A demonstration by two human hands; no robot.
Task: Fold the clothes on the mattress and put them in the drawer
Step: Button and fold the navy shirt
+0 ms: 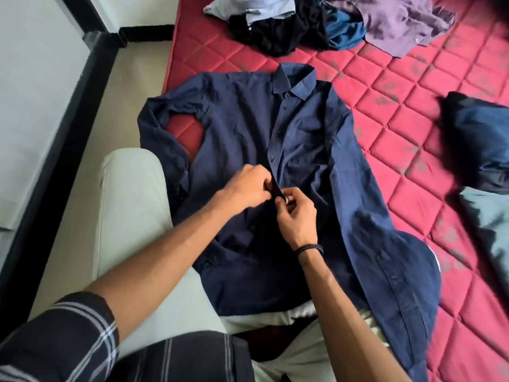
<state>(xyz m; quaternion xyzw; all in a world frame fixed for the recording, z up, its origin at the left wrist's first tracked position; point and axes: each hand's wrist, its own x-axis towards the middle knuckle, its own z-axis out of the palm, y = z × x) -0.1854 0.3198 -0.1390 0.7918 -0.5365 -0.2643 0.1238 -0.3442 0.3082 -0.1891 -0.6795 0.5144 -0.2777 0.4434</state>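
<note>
A navy blue button-up shirt [303, 139] lies front side up on the red quilted mattress [413, 86], its collar pointing away from me and its hem over my lap. My left hand [248, 186] and my right hand [296, 213] meet at the middle of the shirt's button strip. Both pinch the strip's fabric between fingers and thumb. The buttons above my hands look closed. The shirt's left sleeve bends back along the mattress edge, and the right sleeve runs down beside my right arm.
A heap of unfolded clothes [316, 26] in light blue, black, teal and purple lies at the mattress's far end. Dark blue and grey folded items [484, 161] sit at the right edge. A beige floor [118, 106] and a white wall border the left side.
</note>
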